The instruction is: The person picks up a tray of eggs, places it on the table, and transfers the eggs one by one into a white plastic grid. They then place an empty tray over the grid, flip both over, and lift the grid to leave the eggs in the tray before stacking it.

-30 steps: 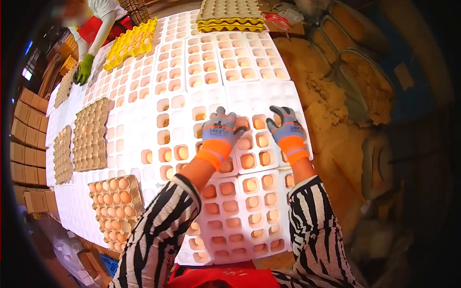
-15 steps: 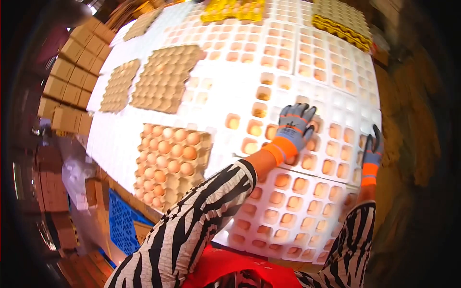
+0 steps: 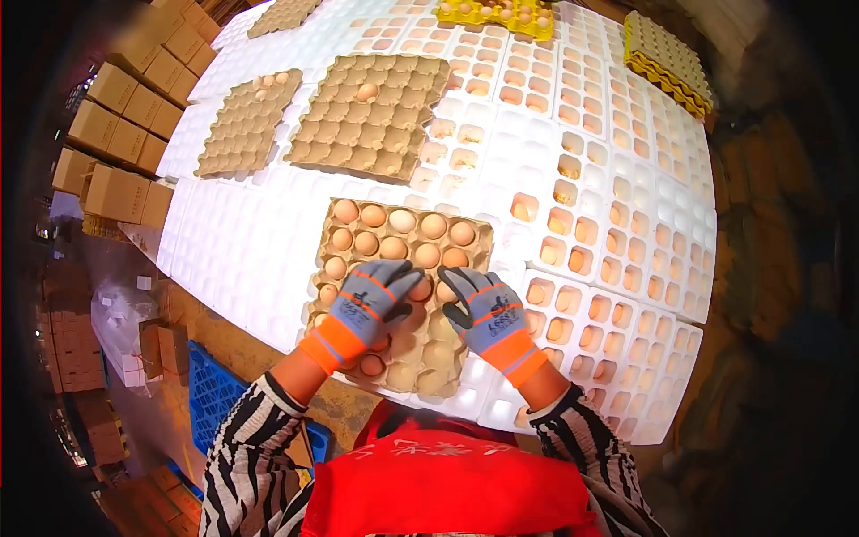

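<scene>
Both hands wear grey gloves with orange cuffs and are over a cardboard egg tray partly filled with brown eggs. My left hand has its fingers curled round an egg near the middle of the tray. Just across from it, the fingertips of my right hand close on another egg. Rows of eggs fill the tray's far side, while bare cups show at its near right. Some eggs lie partly hidden beneath my left hand.
White foam trays cover the table, many cups on the right holding eggs. Farther back lie cardboard trays, a yellow tray of eggs and a tray stack. Cartons and a blue pallet stand left.
My hands have moved from the foam trays on the right to the cardboard tray, and both now close on eggs there. The view has turned, shifting that tray toward the middle.
</scene>
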A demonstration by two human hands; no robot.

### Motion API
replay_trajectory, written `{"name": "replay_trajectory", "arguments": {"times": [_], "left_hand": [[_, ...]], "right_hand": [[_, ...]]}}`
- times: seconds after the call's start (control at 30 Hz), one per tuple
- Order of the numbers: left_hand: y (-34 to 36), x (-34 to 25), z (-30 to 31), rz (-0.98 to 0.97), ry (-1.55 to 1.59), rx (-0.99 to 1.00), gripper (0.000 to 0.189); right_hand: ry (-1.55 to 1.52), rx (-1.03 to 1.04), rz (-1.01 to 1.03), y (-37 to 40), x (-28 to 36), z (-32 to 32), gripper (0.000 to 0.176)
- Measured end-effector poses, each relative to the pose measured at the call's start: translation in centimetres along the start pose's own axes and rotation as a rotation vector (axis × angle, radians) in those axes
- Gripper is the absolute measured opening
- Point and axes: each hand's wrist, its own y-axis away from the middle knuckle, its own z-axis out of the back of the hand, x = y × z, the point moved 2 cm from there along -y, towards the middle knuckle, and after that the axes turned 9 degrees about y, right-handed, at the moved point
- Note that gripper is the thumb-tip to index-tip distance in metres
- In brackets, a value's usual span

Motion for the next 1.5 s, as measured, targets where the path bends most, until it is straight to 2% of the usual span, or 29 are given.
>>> {"name": "replay_trajectory", "arguments": {"times": [0.1,0.17,0.2,0.23,0.27,0.3,0.4,0.43,0.47,0.53,0.57,0.6,0.63,0.7,0.77,0.8,0.83,0.9,0.93,0.97,1.03,1.07,1.1,1.17,1.23,1.3,1.37,1.43,1.5], "left_hand": [[-1.0,0.7,-2.9,0.022,-0.195,0.192,0.039],[-1.1,1.1,-2.1,0.046,0.067,0.111,0.033],[-0.8,1.2,-1.5,0.096,0.212,0.054,0.033],[-0.5,1.6,-1.1,0.145,0.353,-0.003,0.033],[0.3,2.3,-1.5,0.305,0.999,-0.137,0.033],[0.5,3.7,-1.1,0.436,1.312,-0.193,0.035],[-0.2,5.0,0.5,0.480,1.520,-0.147,0.029],[-1.0,6.6,-1.2,0.313,1.087,-0.148,0.029],[-2.3,4.5,-0.1,0.135,0.662,-0.143,0.032],[-4.6,1.5,-0.3,-0.039,-0.096,0.021,0.041],[-5.2,1.8,-1.7,-0.002,-0.139,0.090,0.042],[-5.8,2.4,-3.3,0.035,-0.183,0.160,0.044],[-6.3,2.5,-3.4,0.070,-0.230,0.231,0.046],[-6.4,3.2,-2.6,0.138,0.115,0.083,0.030],[-5.6,3.6,1.1,0.369,0.617,-0.015,0.035],[-5.5,6.3,0.0,0.355,1.128,-0.007,0.041],[-4.9,6.9,1.7,0.383,1.531,0.029,0.048],[-4.4,7.6,3.0,0.394,1.918,-0.091,0.052],[-4.8,7.4,3.8,0.390,1.885,-0.114,0.054],[-5.4,8.2,3.6,0.402,1.682,-0.092,0.054],[-8.1,9.0,2.4,0.097,0.636,-0.099,0.054],[-8.7,7.3,2.3,0.093,0.353,-0.078,0.050],[-9.7,5.5,2.0,0.138,-0.024,0.065,0.048],[-11.5,4.0,0.1,0.204,-0.252,0.323,0.043],[-11.8,3.8,-0.6,0.187,-0.285,0.279,0.037],[-11.3,4.5,-0.8,0.111,-0.238,0.194,0.037],[-10.1,3.0,1.7,0.128,-0.175,0.037,0.034],[-9.7,7.4,0.5,0.526,0.702,-0.057,0.048],[-8.8,5.0,1.3,0.372,1.625,-0.017,0.058]], "right_hand": [[0.218,0.114,-0.040,-0.3,1.2,-2.3,0.049],[0.154,0.068,-0.084,-0.2,1.3,-2.1,0.050],[-0.061,-0.049,-0.146,0.0,0.9,-1.6,0.050],[-0.609,0.094,-0.524,0.3,0.7,-0.6,0.049],[-0.925,-0.007,-0.625,1.1,-0.8,-0.4,0.048],[-1.242,-0.114,-0.720,2.0,-2.0,-0.3,0.047],[-1.367,-0.306,-0.683,1.8,-2.4,-0.1,0.038],[-1.447,-0.272,-0.717,1.2,-2.8,0.1,0.036],[-1.355,-0.130,-0.728,0.3,-2.8,0.3,0.037],[-0.295,-0.032,-0.388,-2.3,-1.0,0.5,0.040],[0.115,-0.051,-0.176,-3.2,0.3,0.7,0.041],[0.362,0.192,-0.192,-3.6,0.0,-1.1,0.045],[0.420,0.241,-0.250,-4.4,0.3,-2.1,0.044],[0.370,0.244,-0.291,-4.1,-0.1,-1.6,0.053],[-0.114,0.058,-0.325,-2.5,-2.2,-1.7,0.045],[-0.352,-0.043,-0.334,-1.8,-3.4,-1.5,0.041],[-0.940,0.019,-0.687,-1.3,-4.1,-1.1,0.047],[-1.486,-0.200,-0.680,-1.2,-3.9,1.0,0.053],[-1.390,-0.215,-0.690,-1.7,-3.8,1.5,0.056],[-1.023,-0.080,-0.609,-2.4,-4.5,1.8,0.056],[-0.184,-0.143,-0.138,-5.2,-5.1,0.8,0.056],[0.009,0.027,-0.319,-6.2,-3.0,2.0,0.054],[0.346,0.165,-0.287,-7.8,-1.5,2.5,0.046],[0.594,0.510,-0.321,-9.8,-1.6,0.8,0.035],[0.610,0.449,-0.244,-9.8,-2.7,-0.6,0.023],[0.439,0.281,-0.269,-8.2,-2.6,1.0,0.023],[-0.168,-0.155,-0.176,-5.9,-4.8,1.4,0.025],[-1.296,-0.073,-0.577,-2.0,-6.8,2.9,0.030],[-2.160,-0.111,-0.644,1.2,-9.8,3.2,0.031]]}}
